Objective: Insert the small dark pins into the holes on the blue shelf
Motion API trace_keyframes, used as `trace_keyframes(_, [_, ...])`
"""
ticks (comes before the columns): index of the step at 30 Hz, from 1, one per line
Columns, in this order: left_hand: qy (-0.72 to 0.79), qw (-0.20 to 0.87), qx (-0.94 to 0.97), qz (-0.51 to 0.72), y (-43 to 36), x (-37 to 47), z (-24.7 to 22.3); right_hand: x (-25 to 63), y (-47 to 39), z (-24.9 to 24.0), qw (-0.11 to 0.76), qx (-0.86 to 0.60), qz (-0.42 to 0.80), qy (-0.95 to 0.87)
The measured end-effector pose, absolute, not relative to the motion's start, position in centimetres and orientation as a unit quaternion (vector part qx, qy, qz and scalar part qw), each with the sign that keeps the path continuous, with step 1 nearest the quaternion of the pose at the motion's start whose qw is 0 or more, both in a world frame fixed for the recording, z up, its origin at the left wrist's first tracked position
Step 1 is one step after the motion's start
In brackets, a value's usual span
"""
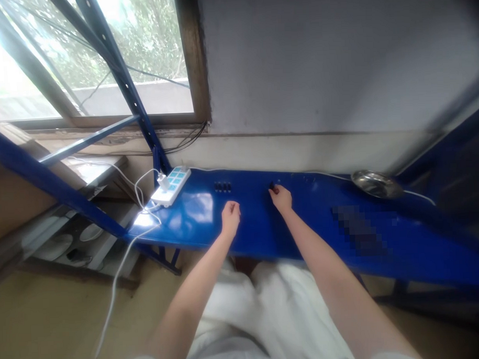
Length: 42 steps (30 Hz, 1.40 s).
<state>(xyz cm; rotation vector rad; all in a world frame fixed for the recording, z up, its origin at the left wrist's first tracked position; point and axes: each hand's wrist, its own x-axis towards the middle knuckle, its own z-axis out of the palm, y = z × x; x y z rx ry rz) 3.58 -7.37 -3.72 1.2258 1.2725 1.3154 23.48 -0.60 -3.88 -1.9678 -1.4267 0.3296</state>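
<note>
Several small dark pieces stand in a short row on the blue table, near its back edge. My left hand is just in front of that row, its fingers curled together; whether anything is between them is too small to tell. To the right, my right hand pinches a small dark piece between thumb and fingertips, low over the table's back part. A few tiny bits lie beyond and to the right of this hand.
A white power strip with a plug and cable sits at the table's left end. At the right are a shiny metal dish and a pixelated dark object. Blue frame posts rise at the left.
</note>
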Motion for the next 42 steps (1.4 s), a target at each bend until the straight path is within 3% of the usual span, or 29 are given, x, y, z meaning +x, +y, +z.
trace_keyframes(16, [0.512,0.445,0.512,0.527,-7.2,3.5,-4.2,23.9,0.4,-3.9,0.269,-0.770,0.102,-0.569])
trace_keyframes(42, [0.511,0.446,0.509,0.530,-7.2,3.5,-4.3,25.6,0.5,-4.5,0.266,-0.787,0.084,-0.549])
